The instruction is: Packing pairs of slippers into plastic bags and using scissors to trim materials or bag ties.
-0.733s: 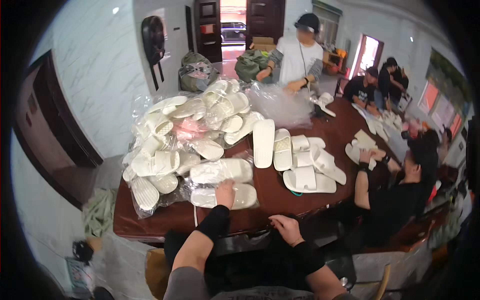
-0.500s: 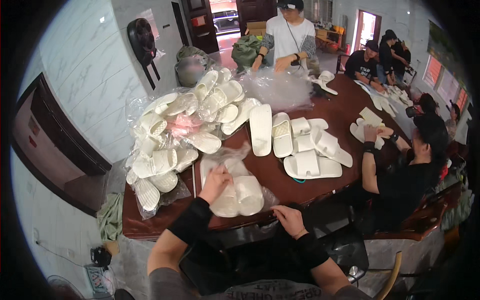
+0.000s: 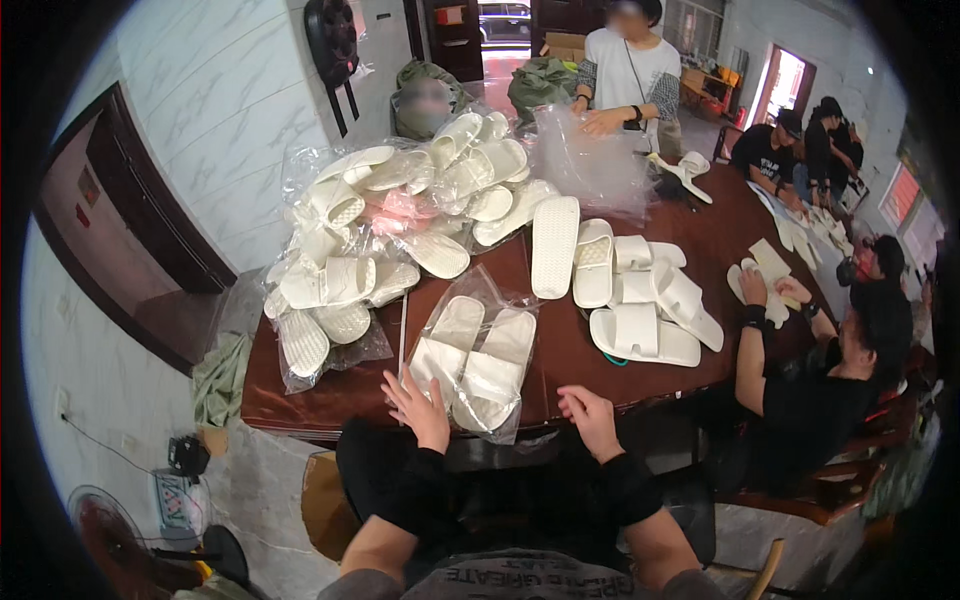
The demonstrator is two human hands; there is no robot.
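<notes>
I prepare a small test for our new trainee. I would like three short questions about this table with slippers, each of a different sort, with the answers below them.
1. Which of these is nearest to the person's left hand?
A) the wall fan
B) the bagged pair of white slippers
C) the green sack beyond the table

2. True or false: the loose white slippers lie to the left of the big heap of bagged slippers.

3. Fill in the colour: among the white slippers in the heap, a ____ patch shows.

Key: 1. B. 2. False; they lie to its right. 3. Pink.
</notes>
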